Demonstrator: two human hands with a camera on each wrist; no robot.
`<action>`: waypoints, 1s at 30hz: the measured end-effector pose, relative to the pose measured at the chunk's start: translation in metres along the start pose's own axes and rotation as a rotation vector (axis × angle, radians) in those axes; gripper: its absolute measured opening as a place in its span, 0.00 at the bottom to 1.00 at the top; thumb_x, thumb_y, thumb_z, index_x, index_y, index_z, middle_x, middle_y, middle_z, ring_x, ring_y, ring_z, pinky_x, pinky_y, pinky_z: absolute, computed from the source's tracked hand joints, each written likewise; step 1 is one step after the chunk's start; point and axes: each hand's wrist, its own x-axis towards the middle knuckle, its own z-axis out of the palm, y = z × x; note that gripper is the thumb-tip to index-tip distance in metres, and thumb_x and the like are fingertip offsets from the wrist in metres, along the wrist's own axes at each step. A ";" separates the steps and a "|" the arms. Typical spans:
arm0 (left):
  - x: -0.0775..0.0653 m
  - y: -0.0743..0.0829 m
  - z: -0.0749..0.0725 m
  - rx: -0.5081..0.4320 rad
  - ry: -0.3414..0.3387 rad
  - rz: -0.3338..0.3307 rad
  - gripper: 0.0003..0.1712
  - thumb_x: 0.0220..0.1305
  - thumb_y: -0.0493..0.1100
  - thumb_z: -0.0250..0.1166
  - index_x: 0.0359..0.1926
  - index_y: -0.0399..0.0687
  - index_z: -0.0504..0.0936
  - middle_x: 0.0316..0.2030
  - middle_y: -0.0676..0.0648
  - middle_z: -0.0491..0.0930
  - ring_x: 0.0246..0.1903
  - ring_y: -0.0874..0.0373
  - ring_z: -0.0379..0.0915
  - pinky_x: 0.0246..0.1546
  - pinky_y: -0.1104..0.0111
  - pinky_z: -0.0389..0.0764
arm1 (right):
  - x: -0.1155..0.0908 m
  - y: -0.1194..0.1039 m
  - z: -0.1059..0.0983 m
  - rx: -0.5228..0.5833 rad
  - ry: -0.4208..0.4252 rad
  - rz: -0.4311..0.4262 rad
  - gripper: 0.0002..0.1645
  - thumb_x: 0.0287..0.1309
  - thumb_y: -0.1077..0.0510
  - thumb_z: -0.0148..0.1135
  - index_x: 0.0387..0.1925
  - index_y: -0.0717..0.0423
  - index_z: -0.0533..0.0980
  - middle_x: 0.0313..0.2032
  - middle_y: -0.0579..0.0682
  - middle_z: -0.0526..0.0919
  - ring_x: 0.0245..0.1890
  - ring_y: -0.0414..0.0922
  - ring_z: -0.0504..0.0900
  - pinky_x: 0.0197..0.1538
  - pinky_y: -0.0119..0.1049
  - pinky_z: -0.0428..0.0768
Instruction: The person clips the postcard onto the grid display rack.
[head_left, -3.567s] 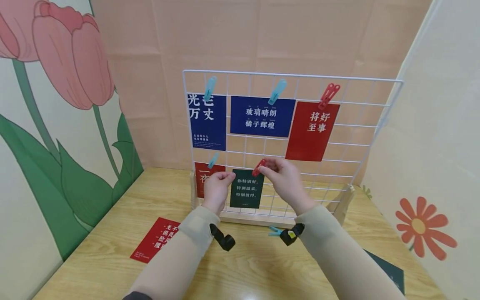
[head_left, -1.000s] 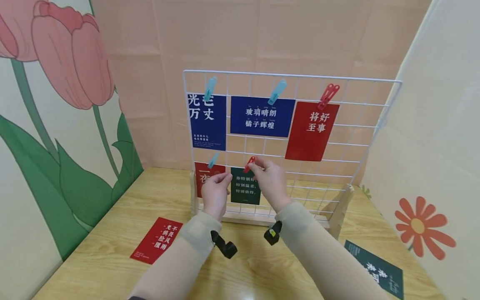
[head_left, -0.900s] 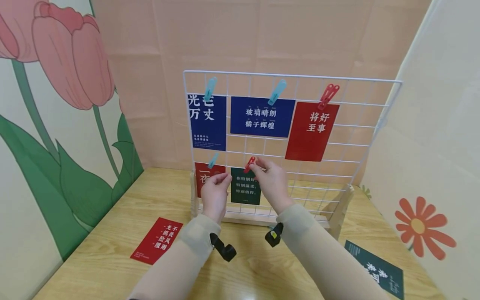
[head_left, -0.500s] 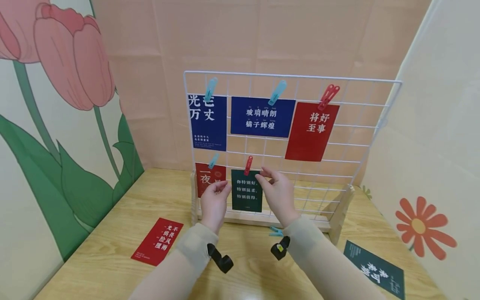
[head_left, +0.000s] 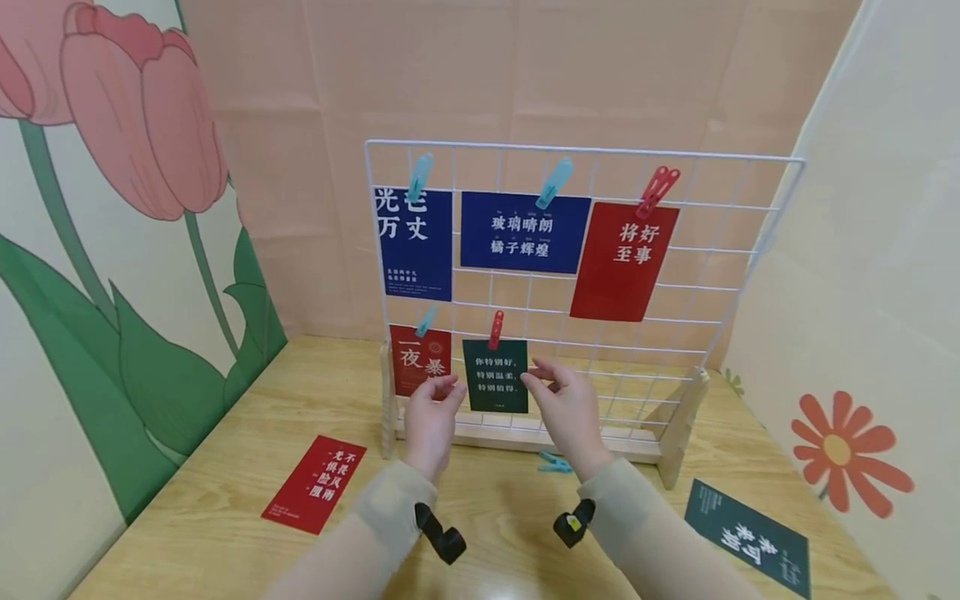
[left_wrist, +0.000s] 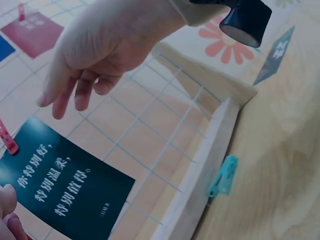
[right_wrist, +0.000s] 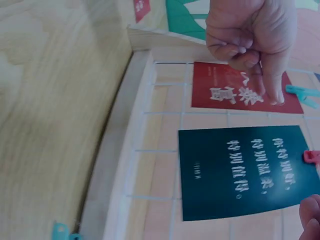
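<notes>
A dark green card (head_left: 497, 400) with white characters hangs low on the white wire grid (head_left: 693, 287), held at its top by a red clothespin (head_left: 496, 330). My left hand (head_left: 430, 417) is beside the card's left edge, in front of a red card (head_left: 400, 379) that hangs from a blue clip (head_left: 426, 321). Beside the right edge is my right hand (head_left: 567, 408). In the left wrist view the right hand (left_wrist: 105, 50) shows loosely bent fingers, apart from the card. The right wrist view shows the left hand (right_wrist: 255, 40) apart from it too, holding nothing.
Higher on the grid hang two blue cards, one at the left (head_left: 416, 267) and one in the middle (head_left: 525, 262), and a red card (head_left: 611, 292). On the wooden table lie a red card (head_left: 300, 492), a green card (head_left: 712, 512) and a blue clip (head_left: 555, 463).
My right hand has let go of the red clothespin, which now sits on the grid and the green card. Both hands have since moved down along the card's sides.
</notes>
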 end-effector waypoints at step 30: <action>-0.033 -0.048 0.025 0.163 -0.187 -0.035 0.11 0.60 0.40 0.68 0.44 0.45 0.83 0.37 0.50 0.77 0.39 0.56 0.70 0.41 0.63 0.71 | -0.041 0.099 -0.096 -0.284 -0.217 0.163 0.33 0.61 0.42 0.62 0.59 0.58 0.73 0.46 0.53 0.82 0.41 0.48 0.79 0.36 0.40 0.77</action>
